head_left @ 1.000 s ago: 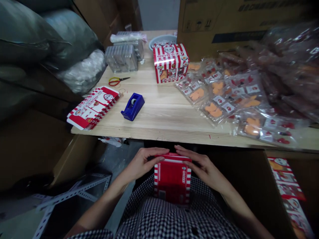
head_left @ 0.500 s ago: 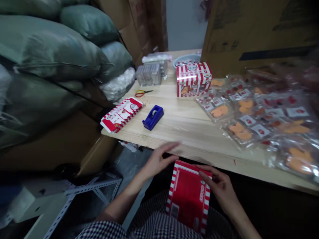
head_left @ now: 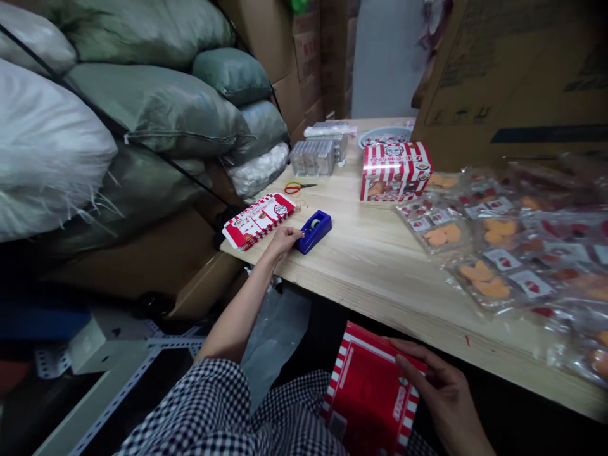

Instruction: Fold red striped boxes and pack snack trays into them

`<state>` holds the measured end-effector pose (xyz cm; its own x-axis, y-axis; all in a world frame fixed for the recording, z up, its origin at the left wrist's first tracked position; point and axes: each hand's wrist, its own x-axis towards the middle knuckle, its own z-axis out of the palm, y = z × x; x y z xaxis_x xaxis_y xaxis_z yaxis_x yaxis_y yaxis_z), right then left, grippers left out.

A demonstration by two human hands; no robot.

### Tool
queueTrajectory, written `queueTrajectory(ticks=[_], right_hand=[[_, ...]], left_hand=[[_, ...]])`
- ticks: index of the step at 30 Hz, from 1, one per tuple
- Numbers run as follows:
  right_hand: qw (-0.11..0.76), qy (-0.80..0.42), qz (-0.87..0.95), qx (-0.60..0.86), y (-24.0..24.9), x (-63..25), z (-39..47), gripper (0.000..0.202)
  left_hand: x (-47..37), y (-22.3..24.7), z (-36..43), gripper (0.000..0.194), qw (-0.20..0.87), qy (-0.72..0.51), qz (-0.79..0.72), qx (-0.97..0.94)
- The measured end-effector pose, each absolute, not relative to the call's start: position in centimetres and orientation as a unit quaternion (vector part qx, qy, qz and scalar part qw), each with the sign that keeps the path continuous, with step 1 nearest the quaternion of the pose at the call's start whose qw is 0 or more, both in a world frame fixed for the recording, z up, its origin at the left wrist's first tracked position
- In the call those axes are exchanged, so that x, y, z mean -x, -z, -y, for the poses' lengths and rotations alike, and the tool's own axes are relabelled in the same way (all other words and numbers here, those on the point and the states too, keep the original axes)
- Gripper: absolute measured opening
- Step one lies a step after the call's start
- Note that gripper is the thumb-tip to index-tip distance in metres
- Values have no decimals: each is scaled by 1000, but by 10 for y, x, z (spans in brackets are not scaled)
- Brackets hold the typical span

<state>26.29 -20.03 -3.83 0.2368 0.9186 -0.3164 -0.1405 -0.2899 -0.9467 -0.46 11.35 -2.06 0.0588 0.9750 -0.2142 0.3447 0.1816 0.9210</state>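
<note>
My left hand [head_left: 284, 240] is stretched out over the wooden table [head_left: 370, 266] and touches the near end of a blue tape dispenser [head_left: 314, 231]. Whether it grips the dispenser I cannot tell. My right hand [head_left: 439, 392] holds a red and white striped carton [head_left: 370, 389] on my lap, below the table's front edge. A stack of flat striped cartons [head_left: 259, 220] lies just left of the dispenser.
A made-up striped box [head_left: 396, 170] stands at mid-table, scissors [head_left: 297, 187] and clear plastic trays [head_left: 314, 156] behind. Several clear packets of orange pieces [head_left: 489, 253] cover the right side. Stuffed sacks [head_left: 142, 120] and cardboard boxes [head_left: 517, 76] hem in the table.
My left hand left the carton on my lap and reached forward-left to the tape dispenser. My right hand kept hold of the carton. My view turned to the left.
</note>
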Motion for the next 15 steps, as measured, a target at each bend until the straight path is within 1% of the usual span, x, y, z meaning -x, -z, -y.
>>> queueTrajectory(ticks=[5,8,12,15], right_hand=[[523,-505,311,612,32,-260,207,30],[532,-495,288,624,33,-265,208,33],[544,-470,236,654,34,-277,205,45],[586,-400,212,672,14,-279,200,50]], left_hand=[[13,23,-110,41,527,-401,-560,-498],[22,35,-100,46,538,-435,-533,-486],[29,64,-86,41,514,-466,-527,-492],[33,78,-81,32,467,-481,-542,-507]])
